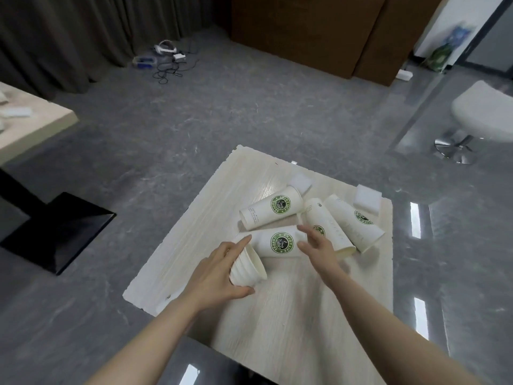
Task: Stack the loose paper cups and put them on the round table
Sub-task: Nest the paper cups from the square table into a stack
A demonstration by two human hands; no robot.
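Several white paper cups with green logos lie on their sides on a pale wooden table (194,245). My left hand (219,273) grips a short ribbed white cup (247,269), tilted with its mouth toward the right. Just beyond it lies a logo cup (277,243); my right hand (316,245) reaches over its far end with fingers spread and holds nothing. A second logo cup (270,208) lies farther back. Two more cups (329,229) (354,222) lie side by side to the right of my right hand.
Two white foam blocks (301,183) (367,198) sit at the table's far side. A second table (33,120) with a black base stands at the left. A white stool (483,118) is at the right. Cables and gear (166,59) lie on the grey floor.
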